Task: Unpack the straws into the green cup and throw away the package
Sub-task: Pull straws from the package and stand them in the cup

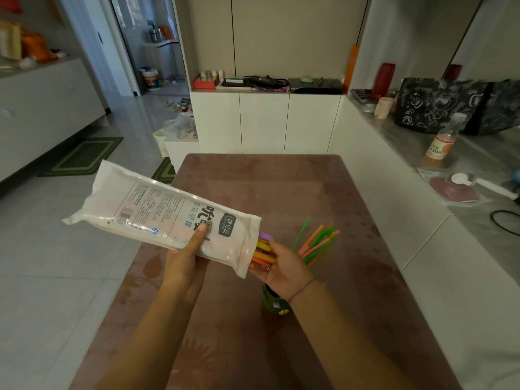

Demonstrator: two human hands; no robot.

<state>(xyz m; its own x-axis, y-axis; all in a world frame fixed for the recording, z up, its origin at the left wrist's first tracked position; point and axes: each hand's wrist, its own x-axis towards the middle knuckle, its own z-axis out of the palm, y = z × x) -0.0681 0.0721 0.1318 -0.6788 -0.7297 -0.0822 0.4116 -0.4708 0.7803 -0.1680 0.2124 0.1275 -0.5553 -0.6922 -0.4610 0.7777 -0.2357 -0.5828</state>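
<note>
My left hand (187, 256) grips a white plastic straw package (166, 212) from below, thumb on its printed face, and holds it tilted above the table's left side. Colourful straws (263, 253) poke out of the package's open right end into my right hand (284, 266), whose fingers curl around them. The green cup (274, 304) stands on the table beneath my right wrist, mostly hidden by it. Several straws (318, 242) in green, orange and pink fan out up and to the right behind my right hand.
The brown table (253, 187) runs forward to white cabinets. A grey counter (450, 170) on the right holds a bottle (443, 142), a black patterned bag (439, 104) and a cable. Tiled floor, green mats and a white bin (174, 144) with a plastic bag lie to the left.
</note>
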